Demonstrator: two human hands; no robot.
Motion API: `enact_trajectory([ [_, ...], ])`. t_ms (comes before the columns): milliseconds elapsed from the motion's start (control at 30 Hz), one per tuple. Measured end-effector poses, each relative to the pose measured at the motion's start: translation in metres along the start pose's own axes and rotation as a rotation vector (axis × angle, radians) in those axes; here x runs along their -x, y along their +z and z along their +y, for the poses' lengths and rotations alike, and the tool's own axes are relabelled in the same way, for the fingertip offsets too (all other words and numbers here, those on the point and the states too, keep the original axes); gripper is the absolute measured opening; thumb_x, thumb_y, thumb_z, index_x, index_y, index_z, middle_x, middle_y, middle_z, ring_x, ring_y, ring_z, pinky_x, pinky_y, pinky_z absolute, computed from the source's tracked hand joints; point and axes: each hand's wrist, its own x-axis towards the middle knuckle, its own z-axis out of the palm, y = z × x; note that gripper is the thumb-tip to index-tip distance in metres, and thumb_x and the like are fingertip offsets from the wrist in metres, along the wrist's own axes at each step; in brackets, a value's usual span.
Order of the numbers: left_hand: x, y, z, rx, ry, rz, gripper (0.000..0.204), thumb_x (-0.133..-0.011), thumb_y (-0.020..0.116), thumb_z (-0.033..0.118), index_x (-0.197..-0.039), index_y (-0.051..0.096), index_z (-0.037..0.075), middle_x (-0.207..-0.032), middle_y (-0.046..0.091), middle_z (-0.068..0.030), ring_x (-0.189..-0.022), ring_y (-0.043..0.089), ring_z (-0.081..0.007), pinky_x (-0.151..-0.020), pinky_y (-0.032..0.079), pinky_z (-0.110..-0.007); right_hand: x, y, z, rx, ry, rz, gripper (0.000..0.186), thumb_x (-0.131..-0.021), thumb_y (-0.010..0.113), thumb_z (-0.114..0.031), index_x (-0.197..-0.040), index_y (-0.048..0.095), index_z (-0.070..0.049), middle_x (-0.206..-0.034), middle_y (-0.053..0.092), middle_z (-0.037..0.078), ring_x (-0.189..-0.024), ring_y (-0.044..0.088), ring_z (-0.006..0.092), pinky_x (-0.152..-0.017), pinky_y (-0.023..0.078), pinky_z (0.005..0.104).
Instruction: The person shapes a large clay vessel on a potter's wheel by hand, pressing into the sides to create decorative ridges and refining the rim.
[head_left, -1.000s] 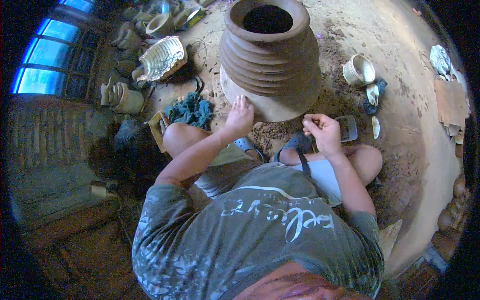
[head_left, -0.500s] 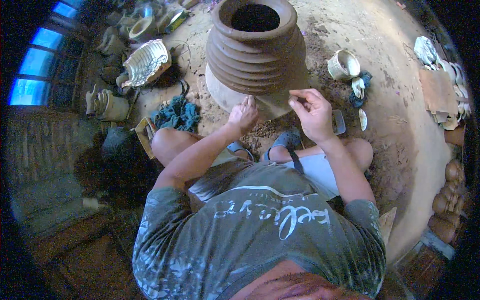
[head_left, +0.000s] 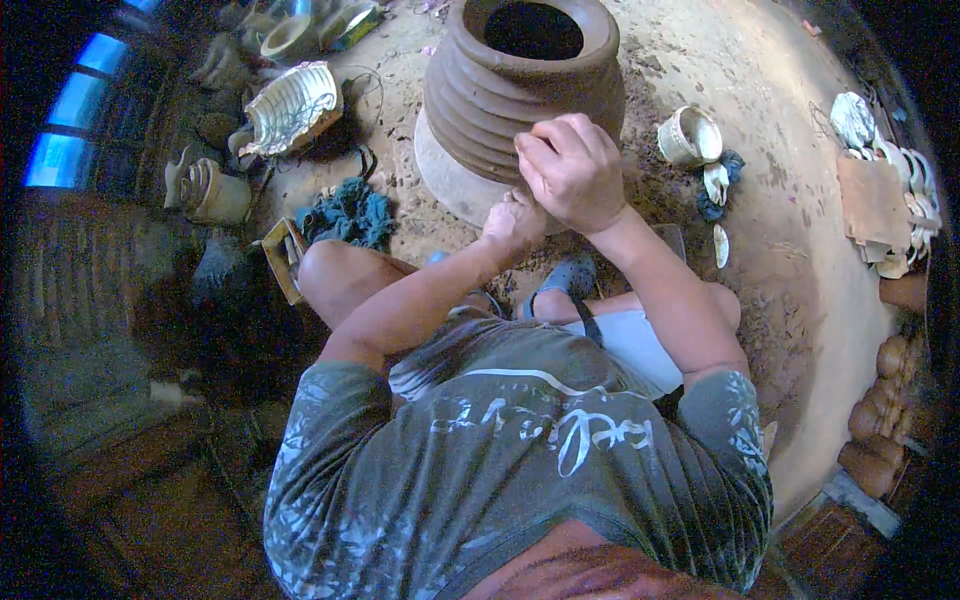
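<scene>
A large brown clay pot (head_left: 470, 115) with ridged sides and a wide dark mouth stands on a pale round base (head_left: 440, 175) in front of me. My right hand (head_left: 575, 170) is closed in front of the pot's lower right side, and anything in its fingers is hidden. Just below and left of it, my left hand (head_left: 515, 220) is curled close to the pot's foot at the rim of the base. Its fingertips are partly covered, so what they grip does not show. The two hands almost touch.
Left of the pot lie a dark teal cloth (head_left: 350, 215), a narrow wooden box (head_left: 283, 265) and a curved ridged shell-like piece (head_left: 293, 108). To the right stand a pale bucket (head_left: 690, 136) and a second cloth (head_left: 712, 195). Several brown pots (head_left: 885, 400) line the far right.
My right hand has swung left and up across the pot's front, from beside the base. My left hand has shifted slightly right and down. The view has tilted a little.
</scene>
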Motion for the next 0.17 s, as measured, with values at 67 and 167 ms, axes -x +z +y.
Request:
enact_trajectory([
  [67, 0.004, -0.006, -0.006, 0.039, -0.021, -0.041, 0.032, -0.091, 0.060, 0.019, -0.109, 0.070, -0.005, -0.104, 0.067, -0.0280, -0.089, 0.070, -0.0351, -0.065, 0.060, -0.042, -0.004, 0.004, 0.001, 0.009, -0.003, -0.029, 0.013, -0.077, 0.079, -0.014, -0.088, 0.076, -0.012, -0.092, 0.066, 0.002, -0.086, 0.064, 0.0228, -0.075, 0.054, 0.0353],
  [167, 0.021, -0.020, -0.023, 0.014, 0.017, 0.002, 0.035, -0.087, 0.065, 0.021, -0.113, 0.070, -0.002, -0.113, 0.062, -0.0311, -0.095, 0.068, -0.0387, -0.065, 0.061, -0.044, -0.006, 0.007, -0.001, 0.079, -0.043, -0.064, 0.013, -0.077, 0.079, -0.017, -0.088, 0.076, -0.013, -0.095, 0.066, 0.001, -0.095, 0.063, 0.0209, -0.076, 0.055, 0.0356],
])
